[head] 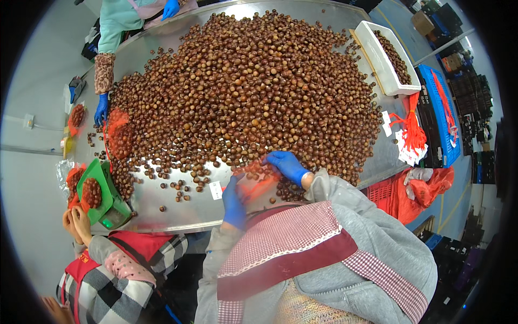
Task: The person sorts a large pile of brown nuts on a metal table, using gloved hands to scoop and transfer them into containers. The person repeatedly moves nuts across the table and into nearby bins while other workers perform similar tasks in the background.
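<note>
My left hand (234,202), in a blue glove, grips one side of a red mesh bag (259,182) above the near edge of the metal table (182,218). On its other side, my right hand (288,165), also blue-gloved, pinches the mesh near the upper rim. The netting is blurred, and some chestnuts show in or through it; I cannot tell which. A white printed tag (216,190) lies just left of my left hand. Beyond both hands spreads a big heap of loose brown chestnuts (259,89).
A white foam box (364,36) of chestnuts stands at the far right, above empty red mesh bags (413,129) with tags. At left, one co-worker's bare hands (79,222) touch a filled bag on a green scale pan (106,192); another's gloved hand (101,110) is by a filled bag (120,139).
</note>
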Demonstrator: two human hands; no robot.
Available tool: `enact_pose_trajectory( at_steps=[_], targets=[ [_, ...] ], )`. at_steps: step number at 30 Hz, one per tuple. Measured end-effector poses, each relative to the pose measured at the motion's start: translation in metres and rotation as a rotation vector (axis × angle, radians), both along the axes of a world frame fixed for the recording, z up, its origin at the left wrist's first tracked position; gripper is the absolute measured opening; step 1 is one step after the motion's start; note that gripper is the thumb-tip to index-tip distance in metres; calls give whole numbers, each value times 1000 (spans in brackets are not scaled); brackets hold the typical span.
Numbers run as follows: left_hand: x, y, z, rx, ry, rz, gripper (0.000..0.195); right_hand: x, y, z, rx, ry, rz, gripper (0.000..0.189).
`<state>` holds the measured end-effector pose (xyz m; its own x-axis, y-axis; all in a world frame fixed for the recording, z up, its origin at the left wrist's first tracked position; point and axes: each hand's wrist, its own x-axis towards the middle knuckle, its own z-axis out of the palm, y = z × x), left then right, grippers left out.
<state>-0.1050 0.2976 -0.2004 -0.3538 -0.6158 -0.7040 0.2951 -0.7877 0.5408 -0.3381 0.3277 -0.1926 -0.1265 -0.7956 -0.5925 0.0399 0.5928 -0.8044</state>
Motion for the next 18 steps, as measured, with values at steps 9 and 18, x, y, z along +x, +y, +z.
enact_pose_trajectory(
  at_steps=[9, 18],
  targets=[
    [-42, -18, -8, -151, -85, 135, 32, -83, -51, 4, -424, 1374, -20, 91],
    [-36, -24, -41, -124, 20, 115, 35, -75, -153, 2, -420, 1365, 159, 63]
  ],
)
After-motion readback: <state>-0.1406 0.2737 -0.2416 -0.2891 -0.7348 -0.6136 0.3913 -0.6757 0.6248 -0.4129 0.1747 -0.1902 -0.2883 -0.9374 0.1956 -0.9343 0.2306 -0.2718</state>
